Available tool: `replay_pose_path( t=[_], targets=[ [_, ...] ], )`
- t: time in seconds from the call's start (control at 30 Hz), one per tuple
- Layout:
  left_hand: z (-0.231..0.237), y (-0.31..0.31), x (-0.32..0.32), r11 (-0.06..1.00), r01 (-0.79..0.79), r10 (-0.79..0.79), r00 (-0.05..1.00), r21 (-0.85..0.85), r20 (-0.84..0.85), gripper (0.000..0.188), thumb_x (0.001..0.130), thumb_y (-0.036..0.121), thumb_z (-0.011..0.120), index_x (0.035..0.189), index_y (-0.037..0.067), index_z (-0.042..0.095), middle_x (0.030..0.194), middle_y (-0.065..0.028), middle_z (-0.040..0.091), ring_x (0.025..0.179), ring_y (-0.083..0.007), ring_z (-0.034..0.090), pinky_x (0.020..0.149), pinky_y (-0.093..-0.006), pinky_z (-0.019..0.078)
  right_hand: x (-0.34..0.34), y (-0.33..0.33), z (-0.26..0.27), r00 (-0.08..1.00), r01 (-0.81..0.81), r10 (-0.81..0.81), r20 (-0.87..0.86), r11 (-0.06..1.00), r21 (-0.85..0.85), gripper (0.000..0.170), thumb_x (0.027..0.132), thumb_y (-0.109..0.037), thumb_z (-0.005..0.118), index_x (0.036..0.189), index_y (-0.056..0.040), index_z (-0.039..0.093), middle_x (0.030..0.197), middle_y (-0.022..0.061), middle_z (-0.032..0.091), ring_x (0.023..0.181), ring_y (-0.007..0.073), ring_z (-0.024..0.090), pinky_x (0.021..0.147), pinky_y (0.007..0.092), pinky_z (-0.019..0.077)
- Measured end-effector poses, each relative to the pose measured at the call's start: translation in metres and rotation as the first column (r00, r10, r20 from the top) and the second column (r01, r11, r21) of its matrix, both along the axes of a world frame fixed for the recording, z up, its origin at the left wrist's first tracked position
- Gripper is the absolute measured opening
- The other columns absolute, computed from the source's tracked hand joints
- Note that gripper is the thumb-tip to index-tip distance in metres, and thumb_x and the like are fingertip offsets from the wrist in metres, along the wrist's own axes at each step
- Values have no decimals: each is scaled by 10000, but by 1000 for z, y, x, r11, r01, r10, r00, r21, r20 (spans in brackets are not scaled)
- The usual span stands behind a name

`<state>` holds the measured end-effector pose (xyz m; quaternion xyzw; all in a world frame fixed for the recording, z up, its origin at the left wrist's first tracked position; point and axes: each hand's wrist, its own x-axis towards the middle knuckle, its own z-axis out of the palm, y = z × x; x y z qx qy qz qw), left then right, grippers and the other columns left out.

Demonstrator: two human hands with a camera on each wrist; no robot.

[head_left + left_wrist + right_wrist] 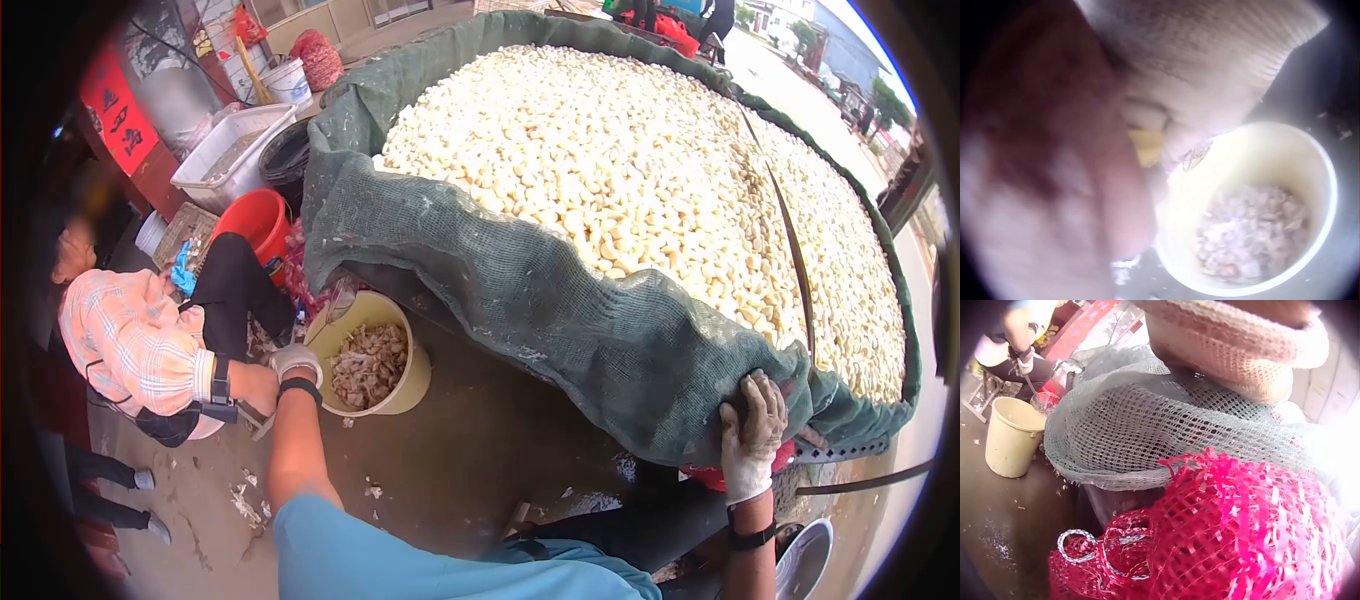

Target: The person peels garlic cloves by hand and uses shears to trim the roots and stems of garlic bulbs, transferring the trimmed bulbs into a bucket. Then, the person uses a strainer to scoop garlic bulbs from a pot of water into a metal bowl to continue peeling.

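My gloved right hand (754, 437) rested straight-fingered on the green mesh sheet (570, 315); leaning harder could've spilled pale cloves (610, 150). Couldn't tell if my left hand (297, 362) gripped anything.

Left hand (297, 362): hold hidden in head view, fingers too smeared in left wrist view to read. Yellow bit (1146, 147) there is half covered and blurred (can't ID it). Scraps (1250, 234) in the bucket (1329, 187) are blurry too, pieces run together. Right hand (755, 430): cropped by top edge of right wrist view. Red mesh bag (1241, 531) there is cut at the bottom, contents unreadable. Metal basin (808, 560) cut at bottom of head view. Dark-clothed figure (718, 24) up top: cropped, tiny.
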<state>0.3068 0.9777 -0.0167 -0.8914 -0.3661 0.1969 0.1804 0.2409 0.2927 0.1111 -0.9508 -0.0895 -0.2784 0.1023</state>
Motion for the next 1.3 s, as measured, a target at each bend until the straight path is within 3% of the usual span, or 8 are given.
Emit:
replay_pose_path(
  t=[0.33,0.4,0.53,0.6,0.8,1.0,1.17,1.3],
  targets=[
    [4,-30,-78,942,328,-301,918,-70,258,263,884,207,476,909,41,678,949,-210,673,881,-375,651,730,-478,509,-21,-18,12,994,-108,112,-11,979,174,335,765,-192,698,1064,-68,613,1171,120,605,1110,313,549,954,432,420],
    [-94,103,-56,730,683,-683,729,12,44,226,877,182,482,948,53,654,971,-186,656,903,-350,632,727,-424,495,-34,-21,4,991,-128,131,3,962,241,282,799,-211,672,1041,-75,624,1159,109,610,1116,292,548,957,419,420],
    [-106,33,-116,400,910,-881,415,110,-228,235,827,186,542,632,131,662,714,-96,675,624,-246,648,516,-400,497,-68,-29,-9,989,-147,147,25,930,338,249,857,-228,625,1056,-78,614,1159,113,608,1112,290,551,952,417,428],
    [-104,-12,-134,374,922,-874,386,98,-296,190,879,174,520,783,91,662,727,-91,662,577,-243,615,506,-369,491,-88,-35,-21,990,-139,143,19,906,400,250,868,-232,616,1062,-75,613,1154,114,610,1102,293,557,941,410,437],
    [-76,-128,-153,340,935,-940,339,-103,-27,166,889,176,501,900,65,625,874,-97,634,737,-248,593,632,-361,474,-142,-51,-53,959,22,150,-240,807,590,295,904,-267,580,1104,-52,609,1123,120,622,1071,295,575,921,378,452],
    [-60,-219,-154,249,923,-916,323,-294,237,210,900,179,482,1016,39,587,1021,-103,606,896,-252,570,757,-352,457,-190,-59,-78,635,370,355,-686,641,673,346,913,-337,546,1132,-85,635,1100,142,646,1054,315,596,896,394,463],
    [-47,-316,-153,93,890,-844,308,-446,438,277,908,181,466,1114,18,556,1143,-108,582,1029,-256,551,861,-345,443,-226,-72,-85,739,457,347,-577,371,808,391,901,-465,566,993,-94,644,759,45,567,699,135,501,672,306,437],
    [14,-440,-177,13,871,-857,262,-490,443,285,909,173,456,1129,17,549,1137,-116,578,1046,-259,550,887,-351,444,-253,-79,-76,693,526,381,-612,314,791,433,886,-515,570,896,-87,630,728,36,552,682,139,499,657,312,430]
  ],
)
